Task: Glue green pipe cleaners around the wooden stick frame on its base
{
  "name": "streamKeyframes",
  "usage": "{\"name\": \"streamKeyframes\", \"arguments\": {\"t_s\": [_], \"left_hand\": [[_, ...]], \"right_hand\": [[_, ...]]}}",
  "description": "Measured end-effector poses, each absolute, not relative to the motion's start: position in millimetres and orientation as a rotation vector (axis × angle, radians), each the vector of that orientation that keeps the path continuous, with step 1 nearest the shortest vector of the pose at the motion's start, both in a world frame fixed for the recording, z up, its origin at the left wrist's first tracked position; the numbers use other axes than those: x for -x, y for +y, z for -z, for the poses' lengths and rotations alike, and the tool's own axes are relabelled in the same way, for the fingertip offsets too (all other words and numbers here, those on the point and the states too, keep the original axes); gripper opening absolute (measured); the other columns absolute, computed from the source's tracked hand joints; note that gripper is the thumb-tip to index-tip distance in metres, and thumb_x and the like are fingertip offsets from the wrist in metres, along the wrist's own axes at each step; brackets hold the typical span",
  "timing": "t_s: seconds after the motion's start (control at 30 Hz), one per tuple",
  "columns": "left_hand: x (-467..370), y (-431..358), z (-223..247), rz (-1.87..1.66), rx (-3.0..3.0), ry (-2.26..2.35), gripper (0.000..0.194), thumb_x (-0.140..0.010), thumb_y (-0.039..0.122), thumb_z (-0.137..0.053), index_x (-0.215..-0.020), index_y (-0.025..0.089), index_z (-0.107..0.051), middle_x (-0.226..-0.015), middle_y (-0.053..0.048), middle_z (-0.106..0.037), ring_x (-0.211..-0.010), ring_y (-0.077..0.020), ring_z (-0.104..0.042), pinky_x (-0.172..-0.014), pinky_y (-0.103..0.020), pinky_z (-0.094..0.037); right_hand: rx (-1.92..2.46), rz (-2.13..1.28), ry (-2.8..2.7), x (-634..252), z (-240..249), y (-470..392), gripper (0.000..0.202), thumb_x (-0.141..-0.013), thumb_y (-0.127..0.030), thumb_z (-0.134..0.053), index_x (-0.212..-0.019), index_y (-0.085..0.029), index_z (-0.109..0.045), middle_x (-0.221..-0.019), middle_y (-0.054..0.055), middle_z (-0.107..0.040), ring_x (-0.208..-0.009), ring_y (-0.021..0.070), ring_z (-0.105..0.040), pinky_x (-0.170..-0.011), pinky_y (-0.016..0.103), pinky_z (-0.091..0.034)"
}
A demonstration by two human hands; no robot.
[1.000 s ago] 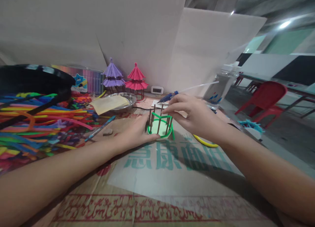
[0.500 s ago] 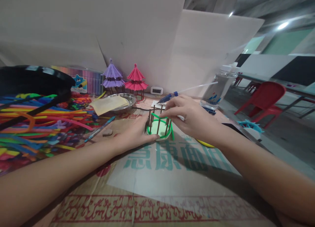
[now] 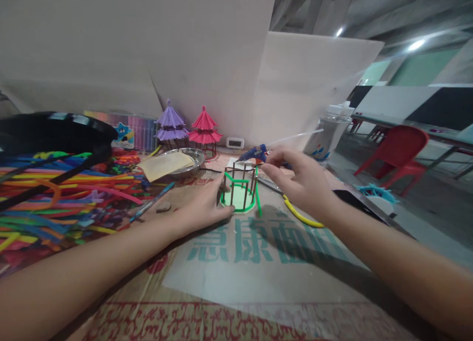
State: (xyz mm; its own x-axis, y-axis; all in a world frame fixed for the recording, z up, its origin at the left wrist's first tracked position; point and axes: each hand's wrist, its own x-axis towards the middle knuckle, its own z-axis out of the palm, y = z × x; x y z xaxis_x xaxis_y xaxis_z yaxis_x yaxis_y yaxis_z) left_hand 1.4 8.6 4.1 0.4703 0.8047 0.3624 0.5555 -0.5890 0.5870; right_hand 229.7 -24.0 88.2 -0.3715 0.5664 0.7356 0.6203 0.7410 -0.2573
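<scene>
Green frame (image 3: 239, 193) of sticks stands on the desk (image 3: 258, 262); my left hand (image 3: 202, 208) rests flat against its base, fingers loose, while my right hand (image 3: 301, 183) pinches the blue glue gun (image 3: 254, 153) just beyond.

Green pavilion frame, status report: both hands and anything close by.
Left hand flat against green pavilion frame base, bracing it. Right hand just right of frame top, fingers pinched, grip unclear. Blue glue gun directly behind; yellow pipe cleaner lying right.
</scene>
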Motion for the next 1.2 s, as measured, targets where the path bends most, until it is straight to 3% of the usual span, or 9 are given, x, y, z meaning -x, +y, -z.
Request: {"name": "streamKeyframes", "arguments": {"t_s": [0.17, 0.3, 0.43, 0.53, 0.83, 1.07, 1.2], "left_hand": [[2, 14, 2, -0.983, -2.401, 1.074, 0.061, -0.075, 0.023, -0.066, -0.131, 0.018, -0.044, -0.12, -0.01, -0.061, -0.109, -0.0252, -0.06, -0.094, -0.039, -0.05], [8, 23, 10, -1.111, -2.59, 1.023, 0.08, -0.077, 0.028, -0.066, -0.148, 0.016, -0.03, -0.144, -0.018, -0.047, -0.134, -0.0336, -0.046, -0.11, -0.049, -0.04], [10, 29, 14, -1.128, -2.692, 0.94, 0.09, -0.077, 0.024, -0.065, -0.154, 0.019, -0.019, -0.147, -0.016, -0.046, -0.137, -0.0316, -0.044, -0.115, -0.048, -0.037], [10, 28, 14, -1.107, -2.675, 0.971, 0.094, -0.079, 0.028, -0.064, -0.157, 0.02, -0.012, -0.147, -0.016, -0.047, -0.135, -0.0317, -0.047, -0.112, -0.048, -0.04], [9, 21, 7, -1.111, -2.686, 0.934, 0.085, -0.081, 0.028, -0.062, -0.154, 0.016, -0.02, -0.145, -0.018, -0.049, -0.135, -0.0321, -0.047, -0.112, -0.049, -0.038], [5, 17, -1, -0.94, -2.577, 1.112, 0.057, -0.082, 0.03, -0.061, -0.135, 0.016, -0.045, -0.132, -0.016, -0.058, -0.123, -0.0326, -0.055, -0.104, -0.048, -0.044], [4, 16, -6, -0.832, -2.503, 1.217, 0.05, -0.083, 0.031, -0.061, -0.129, 0.015, -0.049, -0.122, -0.016, -0.063, -0.116, -0.0331, -0.059, -0.1, -0.047, -0.047]], "right_hand": [[0.874, -0.093, -2.092, -247, -29, -38, 0.009, -0.095, -0.023, -0.054, -0.087, -0.022, -0.051, -0.075, -0.001, -0.055, -0.067, 0.0134, -0.052, -0.062, 0.027, -0.043], [1.053, -0.251, -1.841, -255, -8, -29, 0.008, -0.099, -0.029, -0.047, -0.095, -0.023, -0.049, -0.086, 0.002, -0.056, -0.077, 0.0158, -0.056, -0.071, 0.03, -0.047], [1.135, -0.501, -1.791, -254, -3, -14, 0.021, -0.098, -0.032, -0.047, -0.116, -0.022, -0.051, -0.105, 0.006, -0.061, -0.096, 0.0193, -0.061, -0.084, 0.035, -0.05], [1.201, -0.543, -1.866, -252, -3, -12, 0.032, -0.096, -0.031, -0.05, -0.126, -0.021, -0.051, -0.106, 0.007, -0.065, -0.097, 0.021, -0.063, -0.086, 0.038, -0.051], [1.25, -0.483, -2.058, -246, -15, -19, 0.029, -0.095, -0.027, -0.052, -0.12, -0.017, -0.063, -0.109, 0.009, -0.071, -0.098, 0.0221, -0.066, -0.088, 0.039, -0.051], [1.233, -0.52, -2.083, -246, -13, -16, 0.036, -0.094, -0.024, -0.051, -0.129, -0.017, -0.057, -0.106, 0.01, -0.074, -0.096, 0.0237, -0.07, -0.089, 0.042, -0.052], [1.212, -0.591, -2.048, -245, -12, -17, 0.024, -0.094, -0.023, -0.05, -0.115, -0.016, -0.057, -0.1, 0.01, -0.074, -0.092, 0.0223, -0.07, -0.085, 0.04, -0.054]]}}
